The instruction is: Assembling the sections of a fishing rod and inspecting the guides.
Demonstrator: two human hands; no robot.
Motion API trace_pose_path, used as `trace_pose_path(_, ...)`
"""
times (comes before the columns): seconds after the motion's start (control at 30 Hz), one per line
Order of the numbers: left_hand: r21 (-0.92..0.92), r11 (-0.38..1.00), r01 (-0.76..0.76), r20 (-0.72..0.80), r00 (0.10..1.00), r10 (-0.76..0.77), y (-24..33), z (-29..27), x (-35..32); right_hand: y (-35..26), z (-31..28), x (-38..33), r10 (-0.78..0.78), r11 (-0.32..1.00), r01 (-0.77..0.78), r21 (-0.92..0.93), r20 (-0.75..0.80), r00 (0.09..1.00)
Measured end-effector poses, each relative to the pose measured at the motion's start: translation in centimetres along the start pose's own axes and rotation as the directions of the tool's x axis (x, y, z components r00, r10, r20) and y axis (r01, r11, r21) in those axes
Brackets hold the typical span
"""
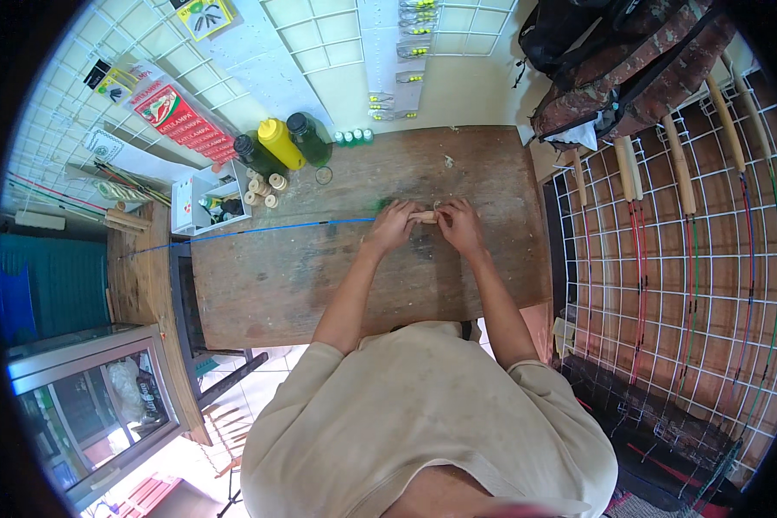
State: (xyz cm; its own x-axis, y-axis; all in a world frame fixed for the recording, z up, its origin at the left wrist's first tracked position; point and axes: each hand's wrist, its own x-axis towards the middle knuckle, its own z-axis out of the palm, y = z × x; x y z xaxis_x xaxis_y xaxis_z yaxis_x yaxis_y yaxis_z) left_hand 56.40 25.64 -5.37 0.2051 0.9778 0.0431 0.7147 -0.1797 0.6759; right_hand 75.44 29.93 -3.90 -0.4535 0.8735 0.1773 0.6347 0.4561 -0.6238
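Note:
Both my hands are over the middle of the wooden table, closed around a short fishing rod. Its thin blue shaft (276, 226) runs out to the left, past the table edge. My left hand (392, 226) grips the rod where the shaft meets the pale wooden handle (424, 217). At the handle's right end, the fingers of my right hand (460, 226) are pinched around it. Part of the handle shows between the two hands, and its ends are hidden by my fingers. A green smudge marks the tabletop beside my left hand.
On the table (319, 293), at the back left, are a white box (184, 211), wooden spools (272, 183), a yellow squeeze bottle (281, 143), dark bottles (308, 138) and small green-and-white vials (354, 137). Rods with wooden handles (678, 164) hang on the right grid, near a camouflage bag (630, 78).

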Motion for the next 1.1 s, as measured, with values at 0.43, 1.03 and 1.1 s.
trace_pose_path(0.43,0.245,0.969,0.01,0.026,1.0,-0.017,1.2,1.7,1.7,1.1,-0.5,-0.5,-0.041,0.999,0.041,0.019,0.022,0.999)
trace_pose_path(1.03,0.169,0.985,-0.016,-0.022,1.0,0.02,1.2,0.7,1.1,2.1,0.4,-0.8,-0.055,0.957,0.039,0.286,0.046,0.997)
trace_pose_path(1.1,0.216,0.975,0.042,0.076,0.995,-0.06,1.5,0.2,1.3,2.2,0.3,-0.9,-0.059,0.973,0.048,0.225,0.041,0.997)
